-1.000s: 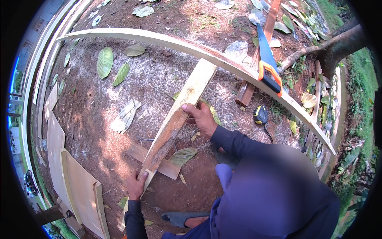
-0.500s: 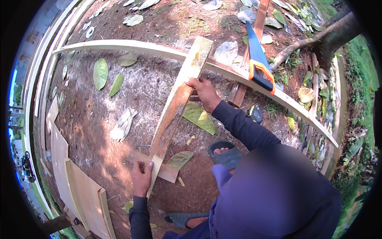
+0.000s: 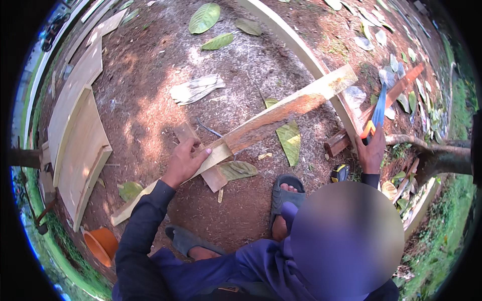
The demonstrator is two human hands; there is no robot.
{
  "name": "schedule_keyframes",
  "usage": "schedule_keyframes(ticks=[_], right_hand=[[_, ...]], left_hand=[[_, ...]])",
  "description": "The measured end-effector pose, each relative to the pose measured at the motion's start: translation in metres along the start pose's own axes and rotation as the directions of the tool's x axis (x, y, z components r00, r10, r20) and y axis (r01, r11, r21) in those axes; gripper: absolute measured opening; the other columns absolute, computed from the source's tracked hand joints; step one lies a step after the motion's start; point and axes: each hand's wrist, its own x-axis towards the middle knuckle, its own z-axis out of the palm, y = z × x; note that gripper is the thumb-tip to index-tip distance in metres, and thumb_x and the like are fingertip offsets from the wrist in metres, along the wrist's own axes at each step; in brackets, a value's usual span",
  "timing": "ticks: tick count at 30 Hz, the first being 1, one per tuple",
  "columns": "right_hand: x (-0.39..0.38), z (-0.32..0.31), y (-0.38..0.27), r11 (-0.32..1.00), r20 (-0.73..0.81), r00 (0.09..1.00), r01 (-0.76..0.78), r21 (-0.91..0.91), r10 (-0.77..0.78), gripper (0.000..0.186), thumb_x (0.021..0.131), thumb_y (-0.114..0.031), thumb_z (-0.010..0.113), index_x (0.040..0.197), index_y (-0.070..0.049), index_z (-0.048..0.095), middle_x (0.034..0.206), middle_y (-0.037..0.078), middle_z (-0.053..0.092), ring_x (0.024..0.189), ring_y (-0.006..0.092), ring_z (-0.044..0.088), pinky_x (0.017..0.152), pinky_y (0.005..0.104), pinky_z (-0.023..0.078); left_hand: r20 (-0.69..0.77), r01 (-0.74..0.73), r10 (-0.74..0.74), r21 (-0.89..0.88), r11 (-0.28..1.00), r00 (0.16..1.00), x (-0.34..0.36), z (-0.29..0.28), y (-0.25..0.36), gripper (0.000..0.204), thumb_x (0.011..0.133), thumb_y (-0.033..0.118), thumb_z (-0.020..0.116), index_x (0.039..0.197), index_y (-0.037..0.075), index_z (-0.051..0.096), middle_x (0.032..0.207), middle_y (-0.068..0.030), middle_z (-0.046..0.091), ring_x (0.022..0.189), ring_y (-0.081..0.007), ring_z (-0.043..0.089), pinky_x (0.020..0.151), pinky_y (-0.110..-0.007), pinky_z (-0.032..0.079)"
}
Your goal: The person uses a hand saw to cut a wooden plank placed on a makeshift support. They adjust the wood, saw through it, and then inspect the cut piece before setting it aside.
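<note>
Timber beam [image 3: 295, 36], one, long and pale, passes under the far end of one plank [image 3: 286, 118]. One handsaw [image 3: 380, 105] stands right of it, its handle wrapped by the right hand [image 3: 371, 151]. The left hand [image 3: 182, 163], half-open, rests thumb-down on the plank, which extends forward-right. One tape measure [image 3: 340, 173] lies near the right hand.

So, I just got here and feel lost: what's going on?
A person's left hand rests on a wooden beam, whose far end lies across a long, pale plank. The right hand is at the orange handle of a blue-bladed saw; how firmly it grips is hidden. A tape measure lies close by.
</note>
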Motion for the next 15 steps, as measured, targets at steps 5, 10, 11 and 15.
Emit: schedule_keyframes(ticks=[5, 10, 11, 15], right_hand=[[0.016, 0.014, 0.044, 0.958, 0.375, 0.901, -0.271, 0.096, 0.217, 0.084, 0.085, -0.03, 0.075, 0.156, -0.001, 0.04, 0.139, 0.028, 0.062, 0.127, 0.0424, 0.061, 0.108, 0.0476, 0.047], [0.032, 0.017, 0.046, 0.972, 0.336, 0.928, -0.209, 0.105, 0.163, 0.079, 0.082, -0.024, 0.075, 0.152, -0.001, 0.047, 0.128, 0.024, 0.066, 0.114, 0.0339, 0.067, 0.101, 0.0421, 0.05], [0.033, 0.011, 0.046, 0.962, 0.324, 0.927, -0.24, 0.128, 0.188, 0.079, 0.082, -0.023, 0.075, 0.152, -0.001, 0.047, 0.123, 0.022, 0.067, 0.109, 0.0315, 0.068, 0.099, 0.041, 0.051], [0.024, -0.006, 0.032, 0.84, 0.058, 0.955, -0.283, 0.462, 0.29, 0.059, 0.088, -0.016, 0.071, 0.142, 0.003, 0.054, 0.106, 0.01, 0.069, 0.096, 0.0217, 0.066, 0.087, 0.038, 0.053]], left_hand=[[0.007, 0.005, -0.005, -0.095, 0.995, 1.0, 0.009, 0.011, -0.007, 0.055, 0.095, 0.045, 0.072, 0.121, -0.004, 0.068, 0.113, -0.0232, 0.072, 0.103, -0.0337, 0.071, 0.091, -0.043, 0.055], [0.011, -0.045, 0.048, -0.197, 0.979, 0.999, 0.014, 0.02, -0.005, 0.061, 0.094, 0.049, 0.071, 0.121, -0.006, 0.068, 0.114, -0.0248, 0.072, 0.107, -0.0363, 0.071, 0.092, -0.044, 0.055], [0.01, -0.045, 0.05, -0.261, 0.964, 0.999, 0.014, 0.025, -0.003, 0.061, 0.092, 0.05, 0.071, 0.118, -0.005, 0.07, 0.112, -0.0251, 0.073, 0.105, -0.0374, 0.071, 0.092, -0.044, 0.055], [0.041, -0.07, 0.085, -0.285, 0.956, 0.996, 0.019, 0.034, -0.001, 0.065, 0.089, 0.054, 0.072, 0.115, -0.006, 0.071, 0.109, -0.0275, 0.073, 0.105, -0.0409, 0.071, 0.091, -0.046, 0.055]])
